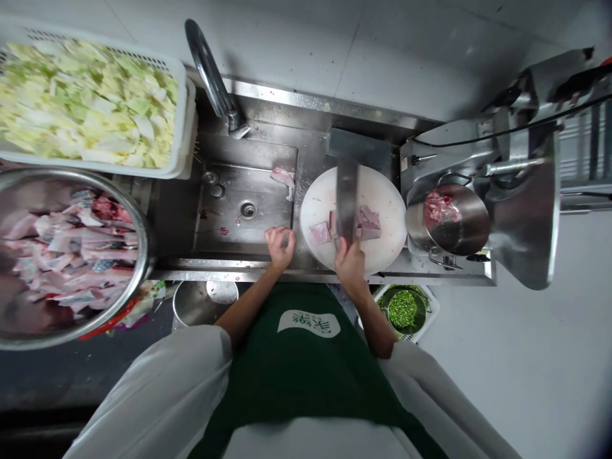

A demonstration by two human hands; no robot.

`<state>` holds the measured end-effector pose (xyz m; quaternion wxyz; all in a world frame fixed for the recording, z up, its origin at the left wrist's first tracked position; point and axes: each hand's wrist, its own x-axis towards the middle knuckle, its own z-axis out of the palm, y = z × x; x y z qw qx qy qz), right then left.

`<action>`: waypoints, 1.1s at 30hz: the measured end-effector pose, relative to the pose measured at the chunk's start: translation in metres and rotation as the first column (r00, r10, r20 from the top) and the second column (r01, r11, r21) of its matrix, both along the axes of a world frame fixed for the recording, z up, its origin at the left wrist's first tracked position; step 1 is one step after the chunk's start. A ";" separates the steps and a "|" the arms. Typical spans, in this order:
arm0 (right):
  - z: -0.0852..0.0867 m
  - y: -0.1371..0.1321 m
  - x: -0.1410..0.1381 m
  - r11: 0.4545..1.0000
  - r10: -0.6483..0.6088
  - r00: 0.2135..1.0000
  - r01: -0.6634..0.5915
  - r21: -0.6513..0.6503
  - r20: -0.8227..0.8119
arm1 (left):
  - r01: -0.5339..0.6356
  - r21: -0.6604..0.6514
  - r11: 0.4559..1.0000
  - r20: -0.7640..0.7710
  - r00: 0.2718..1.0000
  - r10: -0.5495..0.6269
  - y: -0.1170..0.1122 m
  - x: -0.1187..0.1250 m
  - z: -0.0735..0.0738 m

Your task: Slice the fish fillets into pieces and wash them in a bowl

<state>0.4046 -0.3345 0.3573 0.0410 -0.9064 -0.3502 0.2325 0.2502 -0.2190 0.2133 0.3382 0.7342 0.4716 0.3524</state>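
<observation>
My right hand (351, 264) is wrapped round the handle of a cleaver (347, 194). Its broad blade, smeared by motion, is over the white round cutting board (389, 191). Cut pale pink pieces of meat or fish lie to both sides of the blade: a squarish piece (319, 234) on the left and a small pile (369, 224) on the right. The blade hides part of what is between them. At the front right edge of the sink, my left hand (280, 248) hovers with loosely bent fingers, thumb apart, and nothing visible in it.
Left of me are a large metal bowl (143, 255) of fish pieces and a white basket (184, 95) of chopped cabbage. A faucet (210, 70) arches over the sink (268, 223), which holds a scrap. A metal pot (471, 220) with meat stands right, beside a machine. Chopped greens (403, 309) sit below.
</observation>
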 end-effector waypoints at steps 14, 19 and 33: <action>-0.015 -0.039 0.007 0.994 0.076 0.996 -0.080 -0.077 -0.048 | 0.114 0.050 0.992 0.019 0.993 -0.115 -0.004 0.026 -0.013; -0.019 -0.010 -0.015 0.994 0.032 0.999 -0.033 0.100 0.021 | -0.048 0.129 0.990 0.056 0.998 0.041 -0.002 0.006 -0.011; -0.051 0.016 0.077 0.945 -0.083 0.993 0.106 0.311 -0.089 | 0.425 0.032 0.904 -0.237 0.882 -0.407 -0.006 0.033 -0.004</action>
